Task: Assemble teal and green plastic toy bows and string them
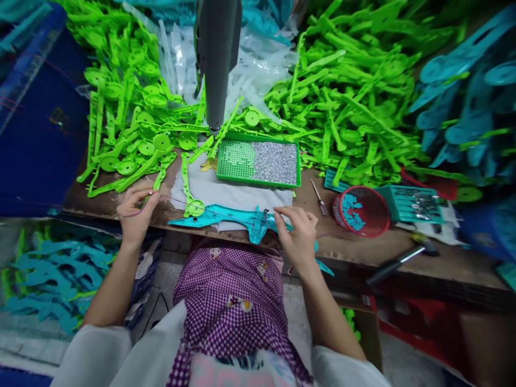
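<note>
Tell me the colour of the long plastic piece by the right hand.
The piece is teal; the head view shows it best.

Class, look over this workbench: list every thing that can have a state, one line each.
left hand: pinched shut on thin thread
thread: stretched from left hand toward teal part
right hand: fingers on teal part, grip unclear
teal part: flat at bench edge
green tray: partly filled with silver screws
red basket: holds few teal pieces
grey driver: hanging upright
small screwdriver: lying untouched
</note>
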{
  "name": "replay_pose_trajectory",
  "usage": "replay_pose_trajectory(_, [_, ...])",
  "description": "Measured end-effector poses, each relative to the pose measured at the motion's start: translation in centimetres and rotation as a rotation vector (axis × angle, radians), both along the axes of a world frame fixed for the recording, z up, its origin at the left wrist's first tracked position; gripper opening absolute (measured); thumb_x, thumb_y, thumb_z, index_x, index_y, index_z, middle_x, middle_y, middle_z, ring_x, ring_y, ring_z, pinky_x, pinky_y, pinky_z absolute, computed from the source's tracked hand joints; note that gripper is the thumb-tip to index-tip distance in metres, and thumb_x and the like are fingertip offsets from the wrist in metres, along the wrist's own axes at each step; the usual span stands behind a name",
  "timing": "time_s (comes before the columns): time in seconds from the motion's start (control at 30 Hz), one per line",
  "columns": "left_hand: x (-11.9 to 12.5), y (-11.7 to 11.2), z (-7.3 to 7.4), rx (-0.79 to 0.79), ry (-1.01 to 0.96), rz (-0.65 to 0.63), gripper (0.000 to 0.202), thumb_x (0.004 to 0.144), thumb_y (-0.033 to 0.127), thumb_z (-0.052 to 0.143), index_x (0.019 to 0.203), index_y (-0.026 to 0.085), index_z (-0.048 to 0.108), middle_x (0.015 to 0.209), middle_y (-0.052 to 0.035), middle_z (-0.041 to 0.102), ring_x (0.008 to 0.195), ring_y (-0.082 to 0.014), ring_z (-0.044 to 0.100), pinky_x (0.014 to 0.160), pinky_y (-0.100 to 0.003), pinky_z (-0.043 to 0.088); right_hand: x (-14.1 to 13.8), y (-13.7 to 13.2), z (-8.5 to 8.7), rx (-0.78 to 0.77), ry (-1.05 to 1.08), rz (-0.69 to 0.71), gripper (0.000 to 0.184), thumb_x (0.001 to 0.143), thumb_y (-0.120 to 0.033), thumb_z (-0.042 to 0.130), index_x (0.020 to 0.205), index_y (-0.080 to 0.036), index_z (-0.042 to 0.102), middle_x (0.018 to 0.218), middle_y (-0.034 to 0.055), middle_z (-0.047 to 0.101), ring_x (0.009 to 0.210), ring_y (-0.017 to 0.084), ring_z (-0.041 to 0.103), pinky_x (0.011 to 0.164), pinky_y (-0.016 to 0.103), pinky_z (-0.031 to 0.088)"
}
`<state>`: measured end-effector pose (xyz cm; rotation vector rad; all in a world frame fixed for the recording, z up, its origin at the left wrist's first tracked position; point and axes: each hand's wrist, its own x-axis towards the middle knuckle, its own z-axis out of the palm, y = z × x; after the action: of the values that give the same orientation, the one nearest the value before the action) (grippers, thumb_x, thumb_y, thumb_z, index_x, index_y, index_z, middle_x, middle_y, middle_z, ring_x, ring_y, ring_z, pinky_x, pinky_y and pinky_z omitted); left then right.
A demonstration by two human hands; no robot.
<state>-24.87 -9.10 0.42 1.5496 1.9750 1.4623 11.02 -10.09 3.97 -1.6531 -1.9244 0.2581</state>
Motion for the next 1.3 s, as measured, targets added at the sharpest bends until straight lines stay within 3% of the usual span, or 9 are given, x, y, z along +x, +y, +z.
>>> replay_pose_trajectory(0.2, [1.9, -0.8, 2.1, -0.016, -0.141, -0.166, 0.016, 0.079, 0.035, 0.069, 0.085, 0.021, 0.074, 0.089, -0.0031, 0.069, 0.091, -0.0179, 0.065, 0.089, -0.034, 0.051, -11.6, 1.1, 2.3, -0.125, 0.127, 0.599, 0.041, 0.095, -0.036, 0.045, 0.132, -0.021, 0.051, 0.131, 0.0109, 0.059, 0.121, 0.021, 0.052, 0.098, 0.037, 0.038])
replay_pose_trajectory(0.3, [3.1, -2.5, 3.4, -0.056, -0.266, -0.252, 0.017, 0.076, 0.037, 0.073, 0.086, 0.024, 0.075, 0.09, -0.0036, 0.068, 0.089, -0.0175, 0.064, 0.081, -0.031, 0.053, -15.2, 2.2, 2.7, -0.336, 0.323, 0.78, 0.042, 0.096, -0.037, 0.042, 0.134, -0.019, 0.047, 0.126, 0.0097, 0.062, 0.109, 0.017, 0.059, 0.088, 0.03, 0.045])
replay_pose_trajectory(0.43, [4.4, -4.8, 3.3, -0.2, -0.654, -0.234, 0.02, 0.07, 0.037, 0.077, 0.081, 0.021, 0.075, 0.068, -0.0007, 0.067, 0.052, -0.0092, 0.057, 0.049, -0.021, 0.047, -14.2, 2.7, 2.0, -0.568, 0.407, 0.772, 0.031, 0.098, -0.035, 0.037, 0.101, -0.019, 0.064, 0.087, 0.0025, 0.069, 0.078, 0.014, 0.062, 0.071, 0.025, 0.046])
replay_pose_trajectory(0.57, [5.2, -5.5, 1.6, -0.342, -0.895, -0.118, 0.03, 0.062, 0.039, 0.082, 0.078, 0.015, 0.073, 0.06, -0.0015, 0.067, 0.046, -0.0097, 0.057, 0.045, -0.019, 0.046, -10.4, 2.4, 2.2, -0.608, 0.042, 0.764, 0.033, 0.098, -0.035, 0.038, 0.102, -0.019, 0.066, 0.088, 0.0068, 0.068, 0.082, 0.019, 0.064, 0.077, 0.034, 0.048])
replay_pose_trajectory(0.7, [5.8, -5.4, 1.3, -0.305, -0.632, -0.148, 0.021, 0.07, 0.034, 0.077, 0.08, 0.015, 0.074, 0.069, -0.0035, 0.071, 0.061, -0.0139, 0.065, 0.06, -0.023, 0.053, -9.9, 0.6, 4.3, -0.259, -0.187, 0.662, 0.056, 0.092, -0.04, 0.048, 0.142, -0.016, 0.04, 0.138, 0.0194, 0.05, 0.13, 0.035, 0.044, 0.104, 0.057, 0.035])
replay_pose_trajectory(0.83, [6.8, -5.1, 2.6, -0.207, -0.417, -0.344, 0.012, 0.076, 0.028, 0.07, 0.077, 0.017, 0.075, 0.076, -0.0041, 0.073, 0.071, -0.0167, 0.066, 0.07, -0.027, 0.053, -13.3, -0.5, 4.2, -0.213, 0.017, 0.816, 0.066, 0.095, -0.038, 0.041, 0.153, -0.019, 0.014, 0.153, 0.0156, 0.033, 0.144, 0.027, 0.028, 0.114, 0.05, 0.028])
replay_pose_trajectory(1.03, [7.4, -4.1, 2.6, -0.314, -0.682, -0.318, 0.026, 0.069, 0.039, 0.077, 0.072, 0.014, 0.073, 0.067, -0.0042, 0.07, 0.058, -0.0135, 0.061, 0.056, -0.023, 0.049, -14.2, 0.9, 2.1, -0.529, 0.361, 0.545, 0.051, 0.095, -0.044, 0.042, 0.138, -0.018, 0.041, 0.11, 0.0113, 0.067, 0.095, 0.021, 0.066, 0.082, 0.036, 0.051])
replay_pose_trajectory(1.17, [8.2, -3.5, 1.8, -0.398, -1.013, -0.224, 0.039, 0.062, 0.049, 0.081, 0.075, 0.013, 0.072, 0.056, 0.0003, 0.063, 0.045, -0.0078, 0.051, 0.045, -0.019, 0.042, -13.0, 1.8, 2.7, -0.522, 0.438, 0.543, 0.027, 0.092, -0.04, 0.05, 0.102, -0.018, 0.063, 0.087, 0.0045, 0.069, 0.074, 0.015, 0.063, 0.069, 0.028, 0.049])
replay_pose_trajectory(1.3, [8.3, -3.5, 1.7, -0.432, -1.119, -0.299, 0.042, 0.066, 0.052, 0.077, 0.081, 0.013, 0.072, 0.054, 0.0002, 0.062, 0.047, -0.0077, 0.053, 0.047, -0.018, 0.042, -12.3, 2.7, 2.0, -0.433, 0.406, 0.631, 0.016, 0.09, -0.029, 0.055, 0.097, -0.019, 0.065, 0.088, 0.0049, 0.07, 0.077, 0.015, 0.063, 0.07, 0.027, 0.049])
